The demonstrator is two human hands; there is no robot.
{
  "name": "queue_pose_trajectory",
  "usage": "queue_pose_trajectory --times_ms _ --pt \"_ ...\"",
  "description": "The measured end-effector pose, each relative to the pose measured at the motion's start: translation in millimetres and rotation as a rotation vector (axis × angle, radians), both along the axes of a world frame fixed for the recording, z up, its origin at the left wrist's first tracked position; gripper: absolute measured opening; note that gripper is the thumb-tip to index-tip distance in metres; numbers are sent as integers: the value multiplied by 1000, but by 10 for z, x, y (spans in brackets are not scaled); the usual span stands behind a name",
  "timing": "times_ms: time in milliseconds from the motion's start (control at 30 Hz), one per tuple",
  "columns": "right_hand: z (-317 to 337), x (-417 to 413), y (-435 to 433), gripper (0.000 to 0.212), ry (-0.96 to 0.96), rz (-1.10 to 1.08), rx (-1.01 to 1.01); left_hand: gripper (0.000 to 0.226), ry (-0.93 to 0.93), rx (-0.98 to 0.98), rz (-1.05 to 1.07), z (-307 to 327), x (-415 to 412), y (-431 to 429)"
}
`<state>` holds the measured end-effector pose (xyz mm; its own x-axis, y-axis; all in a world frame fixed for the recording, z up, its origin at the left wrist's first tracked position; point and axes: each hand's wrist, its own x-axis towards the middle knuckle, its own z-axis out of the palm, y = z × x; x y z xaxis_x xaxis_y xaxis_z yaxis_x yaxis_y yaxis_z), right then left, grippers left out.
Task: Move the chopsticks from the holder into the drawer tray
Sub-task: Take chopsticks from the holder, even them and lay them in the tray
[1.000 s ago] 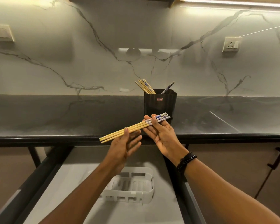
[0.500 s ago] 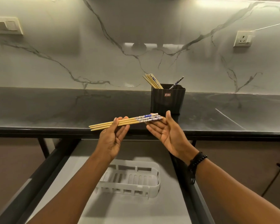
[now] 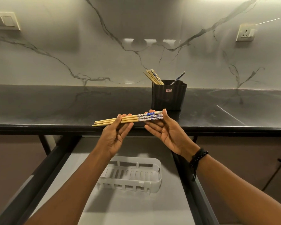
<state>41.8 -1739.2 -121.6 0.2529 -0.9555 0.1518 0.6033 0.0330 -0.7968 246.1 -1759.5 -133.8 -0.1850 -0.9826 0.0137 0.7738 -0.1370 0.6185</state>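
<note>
A bundle of three wooden chopsticks point(image 3: 133, 118) with blue-and-white patterned ends lies nearly level above the counter's front edge. My left hand point(image 3: 115, 135) pinches the plain wooden part between thumb and fingers. My right hand point(image 3: 165, 129) supports the patterned end, thumb on top. Behind them a black holder point(image 3: 169, 98) stands on the counter with several more chopsticks point(image 3: 152, 77) leaning left and one dark stick leaning right. Below my hands a white slotted tray point(image 3: 156, 179) sits in the open drawer.
The dark counter point(image 3: 55, 108) runs across the view, with a marble wall behind. The open drawer has black side rails point(image 3: 39, 168) and a grey floor point(image 3: 136, 208). A wall socket point(image 3: 245, 32) is at the upper right, a switch plate point(image 3: 3, 21) at the upper left.
The chopstick bundle has levelled out from a steeper tilt and the sticks lie closer together. Both hands stay on it; the view has tipped down, so more of the drawer tray shows.
</note>
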Motion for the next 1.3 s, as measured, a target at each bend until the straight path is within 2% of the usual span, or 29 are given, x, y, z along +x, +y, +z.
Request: queue_pose_trajectory --times_ms 233,400,633,733,1100,1300 --pt "4 -13 13 37 14 -39 -7 20 3 -8 -18 2 1 10" --pt "17 -43 4 42 37 -85 -29 21 -34 -23 23 -3 3 -11" --pt "-2 -78 11 31 288 -236 -126 21 -83 -11 33 -7 3 -21" --pt "-1 -105 11 29 317 -283 -109 23 -91 -13 31 8 0 -16" --pt "-3 -89 -3 28 9 -37 -58 22 -29 -10 46 -5 88 -71" --pt "-24 -121 -17 28 -5 -45 -15 22 -55 -29 36 -15 95 -82"
